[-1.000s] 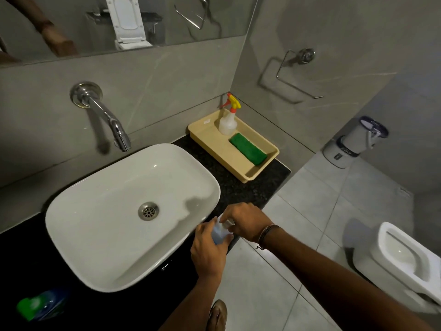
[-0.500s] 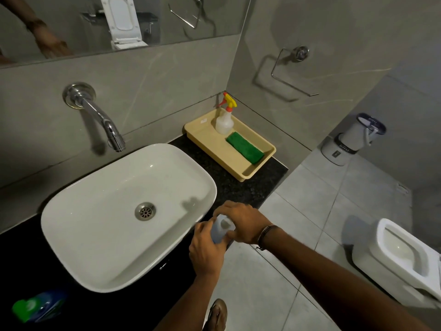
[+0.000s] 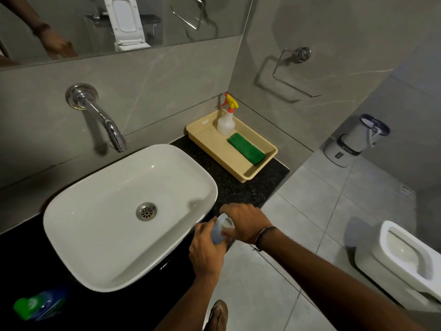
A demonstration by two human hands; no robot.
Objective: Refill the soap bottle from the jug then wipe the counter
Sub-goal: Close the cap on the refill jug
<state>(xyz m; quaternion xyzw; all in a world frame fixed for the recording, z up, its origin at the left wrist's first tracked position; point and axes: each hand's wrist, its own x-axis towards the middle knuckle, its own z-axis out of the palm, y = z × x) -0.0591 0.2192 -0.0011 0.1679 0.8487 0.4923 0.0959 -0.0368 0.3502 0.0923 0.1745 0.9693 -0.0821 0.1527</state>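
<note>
A small bluish soap bottle (image 3: 219,231) stands at the front edge of the black counter (image 3: 241,189), right of the basin. My left hand (image 3: 205,249) grips its body. My right hand (image 3: 245,222) is curled over its top, which is mostly hidden. A blue jug with a green cap (image 3: 38,305) lies on the counter at the lower left. In the beige tray (image 3: 214,144) at the back right lies a green cloth (image 3: 247,151).
A white basin (image 3: 107,235) fills the counter's middle under a chrome tap (image 3: 105,125). A spray bottle (image 3: 226,120) stands in the tray's far corner. A toilet (image 3: 405,261) and a white bin (image 3: 353,142) stand on the tiled floor at right.
The bottle has tilted slightly toward me and more of its top shows between my hands. Both hands stay at the same spot on the counter edge.
</note>
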